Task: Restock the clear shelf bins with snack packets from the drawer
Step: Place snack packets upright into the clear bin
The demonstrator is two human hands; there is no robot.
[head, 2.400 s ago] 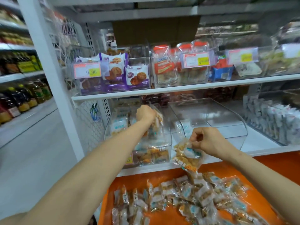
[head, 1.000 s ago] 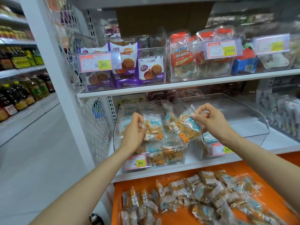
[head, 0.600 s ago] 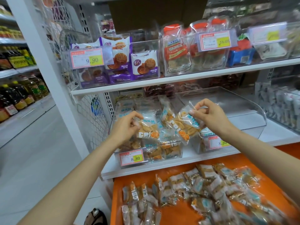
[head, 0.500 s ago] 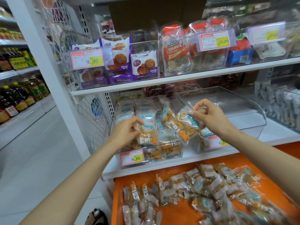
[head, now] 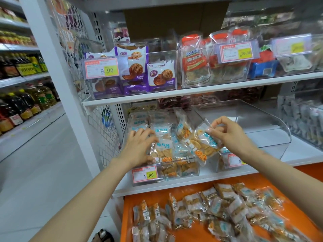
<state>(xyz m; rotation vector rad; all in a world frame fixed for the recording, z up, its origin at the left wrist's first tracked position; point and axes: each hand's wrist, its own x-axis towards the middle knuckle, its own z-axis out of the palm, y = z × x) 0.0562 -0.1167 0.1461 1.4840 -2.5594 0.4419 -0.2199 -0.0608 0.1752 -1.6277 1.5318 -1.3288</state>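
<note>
1. The left hand [head: 139, 147] lies with spread fingers on the packets that stand in the left bin [head: 174, 173]. I judge that it presses them back, so that a gap opens in front.
2. The right hand [head: 232, 135] pinches one packet [head: 201, 145] by its top corner, between thumb and fingertips. It holds the packet tilted just above the front right of the same bin, probably to slide it into the row.
3. The left bin looks nearly full. The right bin [head: 262, 123] beside it is almost bare, so I think it should take the next stock.
4. The drawer [head: 305, 186] stands open just below the shelf, which keeps the supply near both hands.
5. Count: two hands, one packet in hand, two bins in front, and one price tag [head: 145, 174] on the left bin. The drawer packets [head: 209, 212] and those in the left bin are many, too crowded and blurred to count.
</note>
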